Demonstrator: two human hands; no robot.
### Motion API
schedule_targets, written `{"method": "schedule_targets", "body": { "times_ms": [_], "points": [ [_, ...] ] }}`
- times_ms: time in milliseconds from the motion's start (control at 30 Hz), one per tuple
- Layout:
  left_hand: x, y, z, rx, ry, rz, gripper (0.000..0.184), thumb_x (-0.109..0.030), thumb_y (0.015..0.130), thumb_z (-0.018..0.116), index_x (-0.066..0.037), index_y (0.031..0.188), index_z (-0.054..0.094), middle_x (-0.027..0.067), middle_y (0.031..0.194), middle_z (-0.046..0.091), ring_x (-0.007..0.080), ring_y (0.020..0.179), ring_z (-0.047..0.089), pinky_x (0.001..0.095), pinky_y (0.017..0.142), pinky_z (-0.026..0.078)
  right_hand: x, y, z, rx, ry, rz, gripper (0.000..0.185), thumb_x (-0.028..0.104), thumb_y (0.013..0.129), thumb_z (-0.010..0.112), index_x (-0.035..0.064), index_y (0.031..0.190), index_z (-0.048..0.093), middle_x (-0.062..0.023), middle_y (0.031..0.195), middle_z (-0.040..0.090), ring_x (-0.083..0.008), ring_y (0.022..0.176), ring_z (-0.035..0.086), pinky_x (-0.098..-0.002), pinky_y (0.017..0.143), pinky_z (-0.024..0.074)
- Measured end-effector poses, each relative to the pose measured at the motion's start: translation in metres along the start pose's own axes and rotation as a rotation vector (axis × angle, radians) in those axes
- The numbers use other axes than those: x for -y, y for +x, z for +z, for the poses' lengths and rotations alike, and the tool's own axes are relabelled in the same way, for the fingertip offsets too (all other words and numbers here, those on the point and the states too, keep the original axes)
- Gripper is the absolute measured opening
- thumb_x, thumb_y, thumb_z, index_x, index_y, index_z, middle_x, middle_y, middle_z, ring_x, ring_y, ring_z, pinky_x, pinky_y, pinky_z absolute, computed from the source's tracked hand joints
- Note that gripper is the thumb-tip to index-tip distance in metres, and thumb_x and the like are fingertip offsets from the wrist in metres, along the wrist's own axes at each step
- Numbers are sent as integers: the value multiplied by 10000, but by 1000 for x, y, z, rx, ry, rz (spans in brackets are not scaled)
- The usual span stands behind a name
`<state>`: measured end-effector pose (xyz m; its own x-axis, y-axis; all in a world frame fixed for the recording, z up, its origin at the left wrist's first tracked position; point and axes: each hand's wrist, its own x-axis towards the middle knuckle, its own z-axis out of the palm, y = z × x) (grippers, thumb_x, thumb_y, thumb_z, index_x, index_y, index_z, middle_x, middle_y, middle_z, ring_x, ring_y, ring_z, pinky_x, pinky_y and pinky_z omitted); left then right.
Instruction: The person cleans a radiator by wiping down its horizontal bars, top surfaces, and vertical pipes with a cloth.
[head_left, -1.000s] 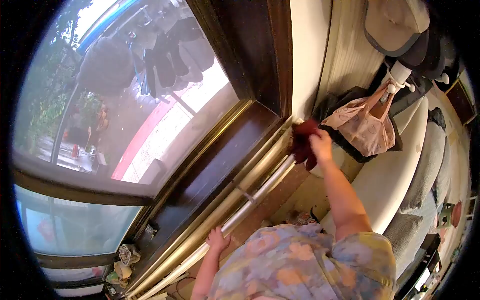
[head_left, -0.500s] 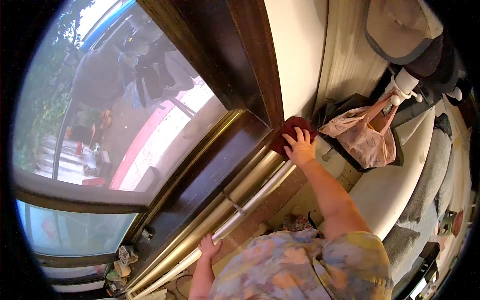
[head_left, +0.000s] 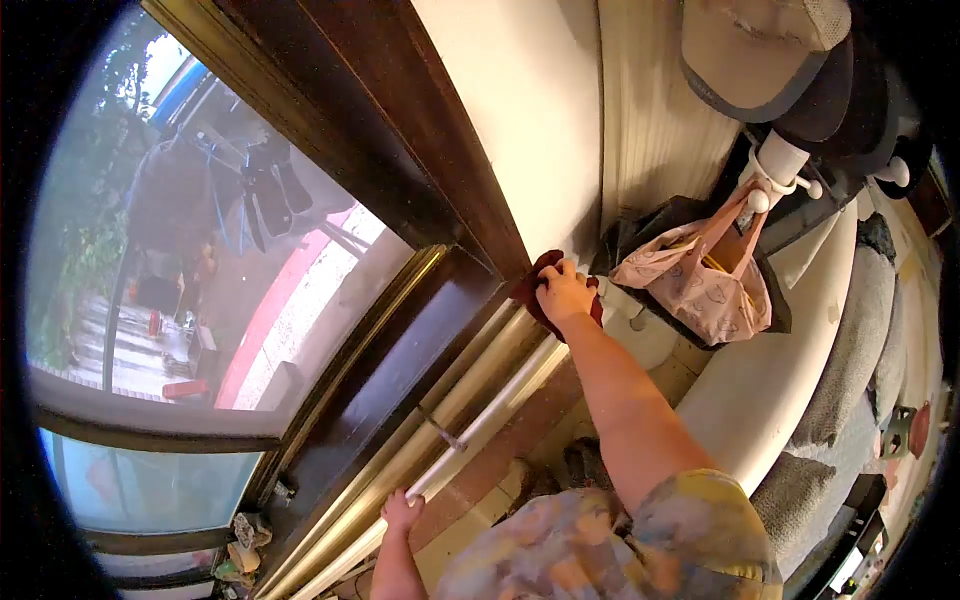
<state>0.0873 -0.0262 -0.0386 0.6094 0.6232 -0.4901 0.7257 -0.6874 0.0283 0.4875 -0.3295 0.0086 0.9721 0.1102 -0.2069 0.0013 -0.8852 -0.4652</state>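
Observation:
My right hand (head_left: 566, 296) is closed on a dark red cloth (head_left: 549, 262), bunched under its fingers. The cloth lies in the corner where the brown window frame (head_left: 420, 130) and dark sill (head_left: 415, 335) meet the white wall. Lower down, my left hand (head_left: 401, 511) curls its fingers around a white pipe (head_left: 490, 420) running along below the sill. Beside that pipe is a thicker gold-coloured one (head_left: 480, 365), and a small metal bracket (head_left: 440, 430) crosses both.
A pink bag (head_left: 700, 275) hangs from a white rack (head_left: 780, 165), with caps (head_left: 755, 60) above it. The white side of a sofa (head_left: 760, 390) with grey covers stands to the right. Small stones (head_left: 245, 545) sit at the sill's near end, beside the window glass (head_left: 230, 220).
The right hand has shifted and its fingers are more bunched into the cloth, which is now crumpled. The left hand stays on the pipe, its fingers more curled. The view has turned slightly.

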Motion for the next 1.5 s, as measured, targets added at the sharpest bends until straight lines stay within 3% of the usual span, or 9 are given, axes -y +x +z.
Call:
{"method": "schedule_targets", "body": {
  "times_ms": [167, 433, 633, 733, 867, 1133, 1300, 1433, 1500],
  "points": [
    [-4, -4, 0, -26, 78, -35, 576, -461, 683, 506, -77, 1113, 501, 186, 1098, 495, 339, 1036, 461, 502, 908, 278, -10, 5, 20, -202, 277, 122, 163, 271, 709, 574, 244, 866, 608, 31, 1102, 444, -224, 1070, 395, -493, 853, 306],
    [-5, -6, -1, -11, 110, -17, 674, -466, 628, 602, -68, 1149, 447, 177, 1118, 484, 325, 1054, 453, 473, 914, 302, -25, 3, 3, -182, -247, -542, 225, 255, 753, 556, 124, 933, 518, -43, 954, 477, -269, 865, 507, -400, 676, 447],
    [-27, -15, -5, 22, 169, -72, 717, -442, 636, 615, -44, 1192, 402, 177, 1122, 481, 316, 1055, 452, 468, 925, 285, -14, 26, 13, -157, -192, -284, 224, 266, 784, 515, 93, 925, 529, -85, 954, 502, -303, 864, 532, -394, 709, 464],
    [-52, -24, -14, -82, -25, 56, 695, -357, 637, 644, -24, 1191, 390, 194, 1141, 462, 340, 1063, 426, 433, 909, 306, -36, 36, 7, -148, 261, -64, 332, 351, 793, 495, 80, 978, 546, -134, 1036, 546, -358, 889, 536, -405, 764, 444],
    [-67, -24, 1, -369, -86, 283, 623, -231, 641, 651, -5, 1166, 402, 205, 1122, 448, 360, 1058, 406, 414, 896, 323, -66, 28, 8, 45, 949, 55, 302, 318, 793, 572, 42, 912, 550, -79, 943, 558, -200, 813, 539, -325, 752, 429],
    [-153, -48, -41, -570, -186, 576, 522, -60, 629, 599, -37, 1125, 437, 180, 1102, 440, 347, 1045, 404, 425, 891, 316, -80, -49, -4, -375, 1669, -9, 210, 234, 862, 529, 84, 1003, 488, -3, 943, 516, -101, 828, 479, -248, 734, 414],
    [-207, -20, -43, -476, -167, 791, 543, -85, 658, 603, -86, 1167, 415, 136, 1149, 423, 319, 1071, 399, 438, 912, 308, -90, -20, 59, -373, 939, -198, 267, 191, 835, 538, 95, 1081, 505, -95, 1116, 462, -234, 1076, 424, -323, 919, 326],
    [-232, 3, -19, -390, 175, 644, 576, -181, 720, 584, -108, 1234, 335, 139, 1163, 419, 318, 1074, 414, 461, 906, 322, -65, -18, 64, -435, 782, -74, 313, 199, 837, 528, 87, 1126, 488, -126, 1209, 383, -265, 1101, 405, -332, 933, 317],
    [-235, 11, -17, 54, 81, 428, 572, -264, 775, 533, -129, 1267, 275, 145, 1181, 410, 336, 1058, 438, 486, 882, 347, -79, -6, 75, -441, 746, -73, 319, 206, 843, 521, 88, 1137, 484, -123, 1222, 370, -257, 1101, 406, -327, 931, 320]
  ]
}}
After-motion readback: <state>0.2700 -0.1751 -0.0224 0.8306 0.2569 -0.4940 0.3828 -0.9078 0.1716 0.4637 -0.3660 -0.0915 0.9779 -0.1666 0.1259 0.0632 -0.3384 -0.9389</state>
